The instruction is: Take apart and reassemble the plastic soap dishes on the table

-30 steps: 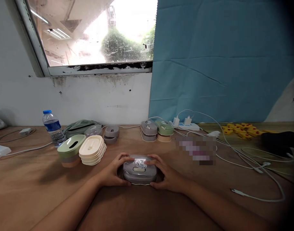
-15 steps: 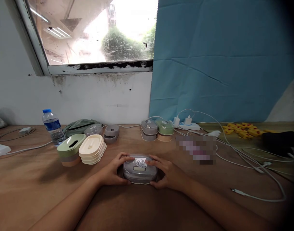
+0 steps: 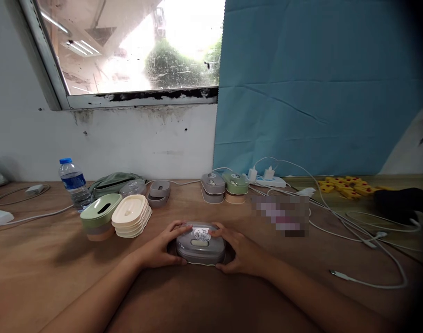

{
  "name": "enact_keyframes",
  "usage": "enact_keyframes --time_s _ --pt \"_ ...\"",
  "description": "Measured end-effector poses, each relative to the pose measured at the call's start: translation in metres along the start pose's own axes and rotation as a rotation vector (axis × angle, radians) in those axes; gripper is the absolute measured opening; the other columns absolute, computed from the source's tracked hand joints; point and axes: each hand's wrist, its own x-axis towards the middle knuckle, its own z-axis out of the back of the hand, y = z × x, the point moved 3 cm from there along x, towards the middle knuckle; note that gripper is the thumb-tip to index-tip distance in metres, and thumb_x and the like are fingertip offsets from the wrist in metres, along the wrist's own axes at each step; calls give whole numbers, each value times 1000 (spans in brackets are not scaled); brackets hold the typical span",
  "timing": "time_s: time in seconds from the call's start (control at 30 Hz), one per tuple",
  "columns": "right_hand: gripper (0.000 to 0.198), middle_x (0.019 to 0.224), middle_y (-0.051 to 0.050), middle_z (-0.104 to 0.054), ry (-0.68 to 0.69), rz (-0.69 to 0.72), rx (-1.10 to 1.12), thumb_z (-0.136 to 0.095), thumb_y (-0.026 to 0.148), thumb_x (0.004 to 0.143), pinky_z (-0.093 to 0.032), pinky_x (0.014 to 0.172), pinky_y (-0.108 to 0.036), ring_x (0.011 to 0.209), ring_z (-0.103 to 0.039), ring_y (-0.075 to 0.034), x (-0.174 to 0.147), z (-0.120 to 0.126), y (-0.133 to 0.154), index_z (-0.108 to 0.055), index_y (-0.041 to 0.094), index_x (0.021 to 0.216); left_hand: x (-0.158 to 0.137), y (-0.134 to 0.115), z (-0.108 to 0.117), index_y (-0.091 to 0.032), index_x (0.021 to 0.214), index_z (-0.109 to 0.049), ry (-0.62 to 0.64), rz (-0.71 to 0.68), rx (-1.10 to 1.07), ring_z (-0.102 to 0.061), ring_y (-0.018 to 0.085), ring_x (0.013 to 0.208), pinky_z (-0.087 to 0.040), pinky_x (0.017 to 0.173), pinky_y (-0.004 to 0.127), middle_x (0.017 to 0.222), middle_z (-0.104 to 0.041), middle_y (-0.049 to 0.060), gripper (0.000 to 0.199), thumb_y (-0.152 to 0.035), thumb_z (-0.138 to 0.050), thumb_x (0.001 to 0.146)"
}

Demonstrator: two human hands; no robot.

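A grey oval box [image 3: 200, 255] with a see-through lid sits on the table in front of me. On its lid are a white round sticker with print and a pale oblong patch below it. My left hand [image 3: 163, 247] wraps the box's left end, fingers on the lid's edge and thumb low at the front. The right end is gripped the same way by my right hand [image 3: 245, 251], its fingertips touching the sticker's edge. The hands hide both ends of the box.
Left of the hands stand stacked green-topped tubs [image 3: 99, 217] and a pile of cream lids [image 3: 131, 215]. Behind are a water bottle [image 3: 75, 182], a green pouch [image 3: 116, 180] and grey parts [image 3: 158, 192]. A grey box [image 3: 213, 188], a green box [image 3: 235, 187] and white cables [image 3: 357, 236] lie beyond and right.
The whole view has shifted very slightly. Both hands keep their hold on the grey box, which stays in place on the table.
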Motion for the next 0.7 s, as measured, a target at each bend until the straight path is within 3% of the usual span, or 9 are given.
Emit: enact_keyframes --time_s 0.5,0.57,0.7 --pt "72 120 -6 -48 62 -59 144 -72 31 57 -37 94 -39 110 -46 -25 3 1 2 -40 26 121 2 -1 -1 -29 132 -28 -29 7 28 -34 24 120 -27 103 38 131 -32 6 83 -29 -69 60" --pt "79 125 -7 -44 49 -61 181 -72 31 57 -35 96 -40 114 -43 -26 3 0 0 -34 26 126 3 1 -1 -30 131 -31 -53 6 40 -35 25 119 -28 102 37 129 -34 5 83 -30 -71 58" --pt "103 138 -12 -28 -23 -99 270 -73 32 58 -25 103 -44 125 -30 -27 3 -5 -11 -7 24 136 4 4 0 -30 130 -33 -136 5 72 -39 25 115 -31 99 37 126 -37 5 81 -31 -71 58"
